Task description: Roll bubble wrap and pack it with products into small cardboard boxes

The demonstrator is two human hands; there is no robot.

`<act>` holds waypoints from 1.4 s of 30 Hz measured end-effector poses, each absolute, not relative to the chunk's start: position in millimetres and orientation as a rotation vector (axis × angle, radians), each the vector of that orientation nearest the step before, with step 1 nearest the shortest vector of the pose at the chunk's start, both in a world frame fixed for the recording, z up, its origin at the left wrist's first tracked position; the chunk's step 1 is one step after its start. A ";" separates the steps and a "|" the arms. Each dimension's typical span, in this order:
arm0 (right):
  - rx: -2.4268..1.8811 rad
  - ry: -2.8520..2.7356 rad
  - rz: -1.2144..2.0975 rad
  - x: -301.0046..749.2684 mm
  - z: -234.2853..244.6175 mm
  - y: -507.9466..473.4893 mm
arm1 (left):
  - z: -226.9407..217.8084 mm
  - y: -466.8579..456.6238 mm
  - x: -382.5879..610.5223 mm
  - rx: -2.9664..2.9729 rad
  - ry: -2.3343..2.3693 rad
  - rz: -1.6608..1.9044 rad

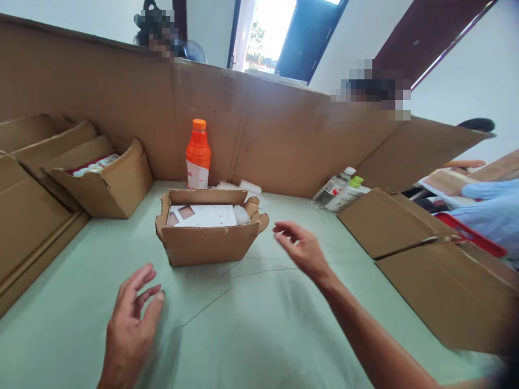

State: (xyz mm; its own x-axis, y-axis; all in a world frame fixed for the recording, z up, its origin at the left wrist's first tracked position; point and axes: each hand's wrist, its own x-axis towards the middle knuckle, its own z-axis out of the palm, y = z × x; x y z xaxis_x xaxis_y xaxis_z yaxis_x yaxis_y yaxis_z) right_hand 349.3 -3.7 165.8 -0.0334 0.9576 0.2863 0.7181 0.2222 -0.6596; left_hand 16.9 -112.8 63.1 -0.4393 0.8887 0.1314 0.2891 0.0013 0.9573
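Observation:
A small open cardboard box point(211, 246) stands on the pale green tabletop in front of me. Inside it lies a white carton point(211, 216) with brownish squares at one end, and beside that a whitish rounded item I cannot identify. To the right of the box, just off its flap, hovers my right hand point(302, 246), holding nothing, its fingers apart. My left hand point(132, 319) is nearer to me, lower left of the box, with its fingers spread and nothing in them. Neither hand touches the box.
An orange bottle point(198, 154) and white rolls point(250, 187) stand behind the box. At left is a cardboard bin point(121, 181) with packets. A clear bottle point(333, 189) leans at the right, near cardboard flaps point(389, 224). A cardboard wall point(284, 135) closes the back; people are beyond it.

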 end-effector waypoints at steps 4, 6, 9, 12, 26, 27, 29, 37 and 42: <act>-1.515 -1.909 0.760 317.9 112.1 -0.2 | 74.3 -61.9 18.4 1.106 1.693 1.443; -1.547 -1.902 0.783 299.5 105.4 12.0 | 74.2 -41.5 25.1 1.123 1.624 1.436; -1.605 -1.828 0.768 304.7 111.4 16.2 | 78.0 -30.1 48.7 1.064 1.560 1.447; -1.675 -1.723 0.655 352.7 112.1 -14.5 | 83.3 -47.2 88.9 1.097 1.445 1.387; -1.637 -1.494 0.544 414.5 86.1 -116.2 | 71.7 -89.2 148.9 1.246 1.403 1.190; -1.660 -1.467 0.531 427.9 86.5 -115.3 | 74.0 -79.7 165.2 1.256 1.363 1.185; -1.727 -1.396 0.485 459.4 86.9 -116.1 | 77.1 -58.6 203.4 1.296 1.253 1.158; -1.944 -1.172 0.217 585.9 80.4 -102.8 | 71.5 46.8 367.0 1.311 0.833 1.008; -1.830 -1.062 0.081 626.3 51.9 -88.3 | 67.0 97.8 451.4 1.278 0.748 0.932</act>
